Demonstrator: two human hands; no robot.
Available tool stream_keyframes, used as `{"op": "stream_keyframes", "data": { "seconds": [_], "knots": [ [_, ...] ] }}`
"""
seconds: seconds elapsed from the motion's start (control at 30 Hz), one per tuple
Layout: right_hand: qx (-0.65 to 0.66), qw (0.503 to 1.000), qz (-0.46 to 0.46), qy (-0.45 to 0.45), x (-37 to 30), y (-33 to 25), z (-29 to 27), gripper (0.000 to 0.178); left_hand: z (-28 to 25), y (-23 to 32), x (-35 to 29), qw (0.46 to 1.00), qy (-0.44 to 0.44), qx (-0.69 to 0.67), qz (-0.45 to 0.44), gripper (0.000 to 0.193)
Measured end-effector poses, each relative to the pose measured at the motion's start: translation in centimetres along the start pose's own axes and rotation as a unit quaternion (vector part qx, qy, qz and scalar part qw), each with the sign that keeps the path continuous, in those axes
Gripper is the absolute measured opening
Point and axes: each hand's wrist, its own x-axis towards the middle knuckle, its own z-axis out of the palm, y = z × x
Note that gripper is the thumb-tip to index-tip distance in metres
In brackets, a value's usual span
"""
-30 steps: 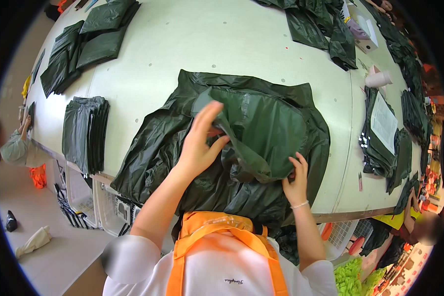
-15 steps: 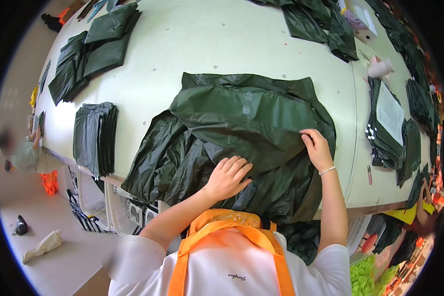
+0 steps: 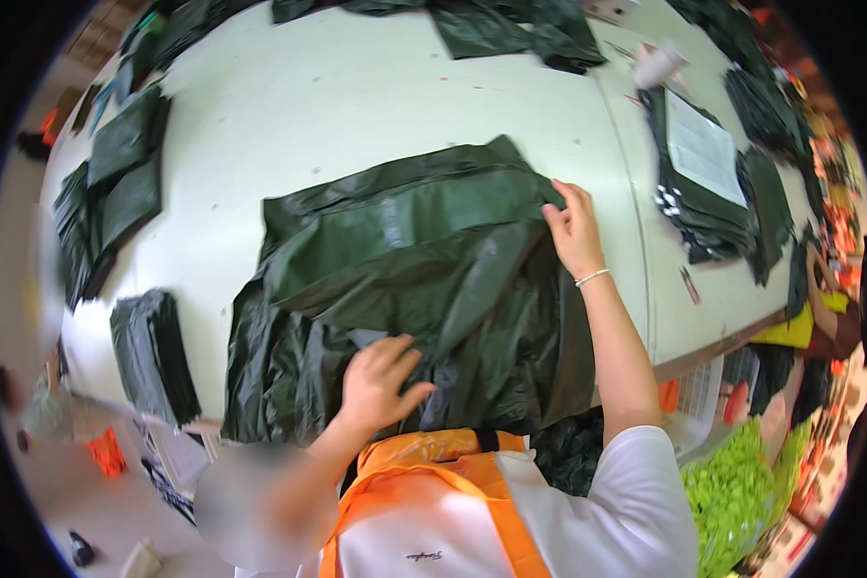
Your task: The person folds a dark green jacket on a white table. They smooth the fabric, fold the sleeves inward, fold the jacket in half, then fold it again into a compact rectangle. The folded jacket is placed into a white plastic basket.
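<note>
A dark green garment (image 3: 424,260) of shiny, raincoat-like fabric lies spread and wrinkled on the white table in front of me. Its near part reaches over the table edge against my orange apron. My left hand (image 3: 380,385) rests on the garment's lower middle, fingers spread. At the upper right edge, my right hand (image 3: 573,226) has the fabric between thumb and fingers; a beaded bracelet circles that wrist.
Folded dark green garments (image 3: 152,356) lie in a stack at the left, with more (image 3: 130,173) behind. On the right, a paper sheet (image 3: 705,149) tops another stack near a white cone (image 3: 659,65). Bright green bundles (image 3: 732,482) sit below the table's right side.
My view has turned, shifting the table's contents. My right hand has moved up along the garment to its far right edge, and the left hand lies lower on the fabric.
</note>
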Motion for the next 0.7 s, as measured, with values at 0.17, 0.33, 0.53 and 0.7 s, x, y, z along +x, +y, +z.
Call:
{"op": "stream_keyframes", "data": {
  "seconds": [0.17, 0.33, 0.53, 0.7],
  "knots": [
    [-0.395, 0.898, 0.036, 0.19, -7.1, 28.5, -16.1, 0.053, -1.9, -1.7, 6.3, 0.991, 0.064, 0.118, -0.025, 0.035],
    [-0.373, 0.871, 0.311, 0.076, -13.3, 35.3, -24.9, 0.035, -1.5, -7.4, 12.5, 0.979, 0.133, 0.131, -0.087, 0.025],
    [-0.461, 0.861, 0.195, 0.087, -10.6, 25.8, -20.6, 0.023, 2.7, -13.9, 16.6, 0.964, 0.008, 0.099, -0.246, 0.028],
    [-0.183, 0.978, 0.05, 0.092, -3.0, 16.0, -10.0, 0.028, 5.1, -15.4, 17.2, 0.97, 0.047, 0.101, -0.216, 0.017]
  ]
}}
